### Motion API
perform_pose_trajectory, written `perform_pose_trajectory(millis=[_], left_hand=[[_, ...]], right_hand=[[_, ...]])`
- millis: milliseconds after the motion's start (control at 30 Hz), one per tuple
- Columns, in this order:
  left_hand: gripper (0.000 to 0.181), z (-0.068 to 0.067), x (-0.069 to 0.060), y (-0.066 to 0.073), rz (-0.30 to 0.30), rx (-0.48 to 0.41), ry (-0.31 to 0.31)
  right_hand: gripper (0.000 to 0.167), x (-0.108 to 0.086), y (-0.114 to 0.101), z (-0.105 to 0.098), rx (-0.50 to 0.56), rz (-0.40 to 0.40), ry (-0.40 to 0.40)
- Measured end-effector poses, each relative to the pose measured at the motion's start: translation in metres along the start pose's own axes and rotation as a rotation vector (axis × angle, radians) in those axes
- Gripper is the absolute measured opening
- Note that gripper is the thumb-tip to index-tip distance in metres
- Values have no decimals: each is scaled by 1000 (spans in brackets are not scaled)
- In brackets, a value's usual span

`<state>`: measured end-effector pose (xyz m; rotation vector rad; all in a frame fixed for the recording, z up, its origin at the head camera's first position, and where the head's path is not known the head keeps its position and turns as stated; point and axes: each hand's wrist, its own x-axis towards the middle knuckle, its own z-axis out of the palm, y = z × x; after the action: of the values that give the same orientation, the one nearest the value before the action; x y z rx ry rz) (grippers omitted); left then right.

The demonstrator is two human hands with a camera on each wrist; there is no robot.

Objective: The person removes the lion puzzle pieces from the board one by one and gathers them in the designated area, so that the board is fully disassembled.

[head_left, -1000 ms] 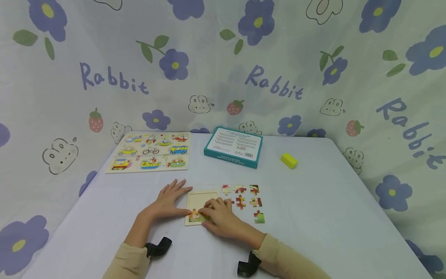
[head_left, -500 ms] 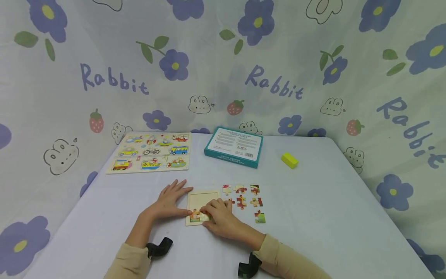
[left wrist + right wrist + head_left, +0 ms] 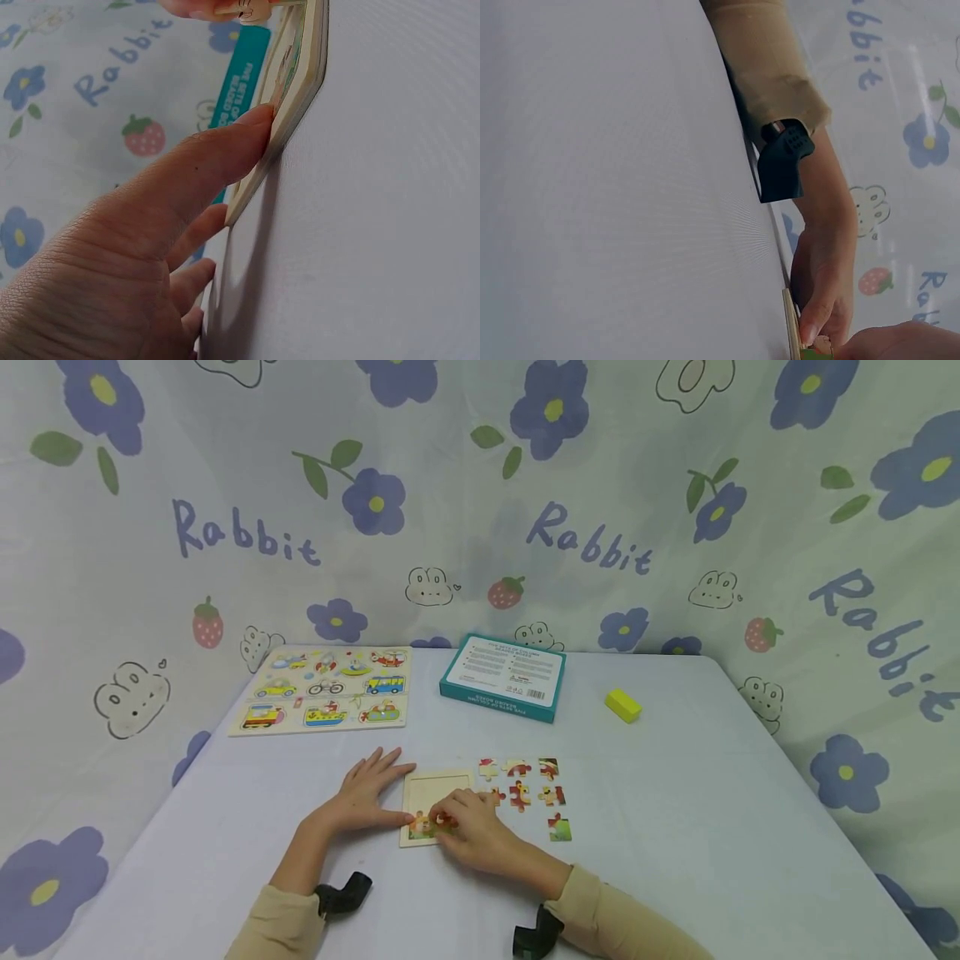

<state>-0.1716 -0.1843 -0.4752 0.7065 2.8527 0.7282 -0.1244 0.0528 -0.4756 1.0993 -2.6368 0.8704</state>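
Observation:
A small wooden puzzle tray (image 3: pixel 430 789) lies on the table between the hands. In its lower left corner sits a jigsaw piece (image 3: pixel 421 826) with orange and green print. My left hand (image 3: pixel 363 797) rests at the tray's left side, fingers spread, its thumb (image 3: pixel 251 142) pressing on the rim. Over the lower right of the tray, my right hand (image 3: pixel 476 831) pinches another puzzle piece (image 3: pixel 447 821), mostly hidden by the fingers. To the right of the tray lie several loose puzzle pieces (image 3: pixel 519 795) in rough rows, one partly covered by the right hand.
At the back left lies a vehicle picture board (image 3: pixel 322 689). A teal and white box (image 3: pixel 502 677) is at the back middle, and a yellow block (image 3: pixel 623 705) lies to its right. Each wrist wears a black camera mount (image 3: pixel 345 893). A patterned curtain (image 3: pixel 465 485) hangs behind the table.
The right fingers have lifted and tilted the pinched puzzle piece slightly at the tray's lower right. The left hand has stayed in place on the tray.

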Motion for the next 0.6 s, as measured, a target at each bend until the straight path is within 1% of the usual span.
perform_pose_trajectory(millis=[100,200,367,500,600], left_hand=[[83,0,0,0,0,-10,2],[84,0,0,0,-2,-13,0],[84,0,0,0,-4,0,-2],[84,-1,-1,1,-4,0,-3],[84,-2,-1,1,-5,1,-4]], right_hand=[[15,0,0,-1,15,-27,22],[13,0,0,-2,-13,-38,28],[7,0,-1,-5,-54,-24,24],[7,2,0,-7,-30,-1,5],[7,3,2,-8,-31,-11,4]])
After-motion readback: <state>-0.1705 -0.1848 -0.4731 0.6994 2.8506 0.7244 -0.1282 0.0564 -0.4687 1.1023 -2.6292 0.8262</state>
